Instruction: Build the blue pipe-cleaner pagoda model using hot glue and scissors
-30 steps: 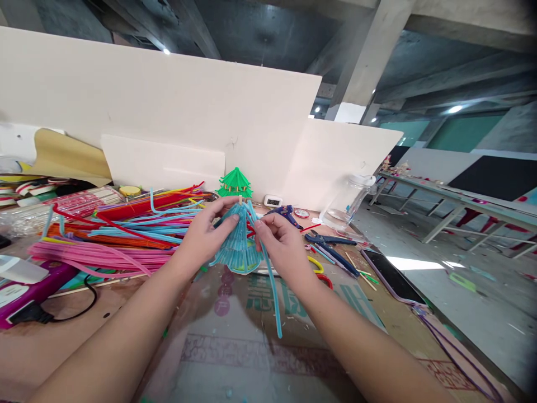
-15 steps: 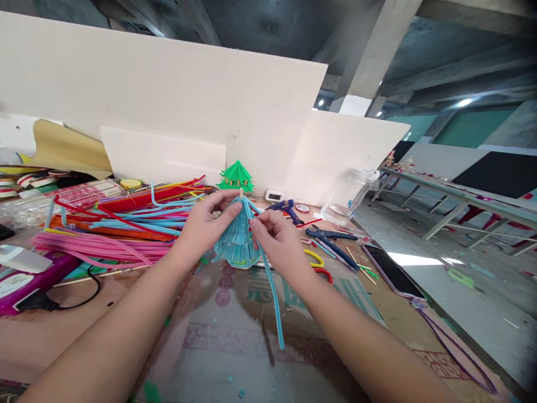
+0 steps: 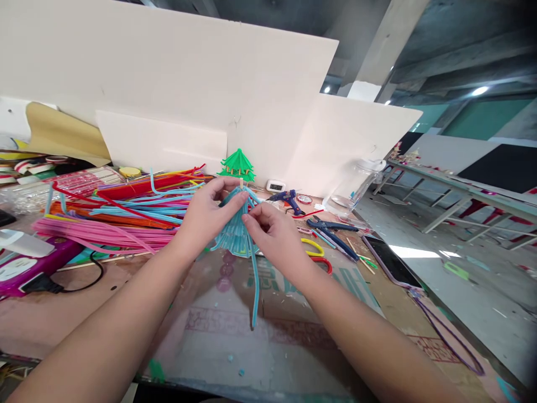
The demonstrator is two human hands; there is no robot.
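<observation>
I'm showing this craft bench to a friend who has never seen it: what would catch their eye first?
Mid-table, the left hand and right hand hold a blue fan-shaped cone of pipe cleaners, with one loose blue strand trailing toward the viewer. To the left sprawls a bright heap of pink, orange, red and blue pipe cleaners. Behind the hands stands a small green pagoda model against the white boards.

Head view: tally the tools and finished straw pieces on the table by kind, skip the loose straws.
Blue cone-shaped straw roof, in left hand and right hand: 1
Green tiered straw pagoda: 1
Blue glue gun: 1
Blue-handled pliers: 1
Black smartphone: 1
Clear plastic jar: 1
Total: 6
</observation>
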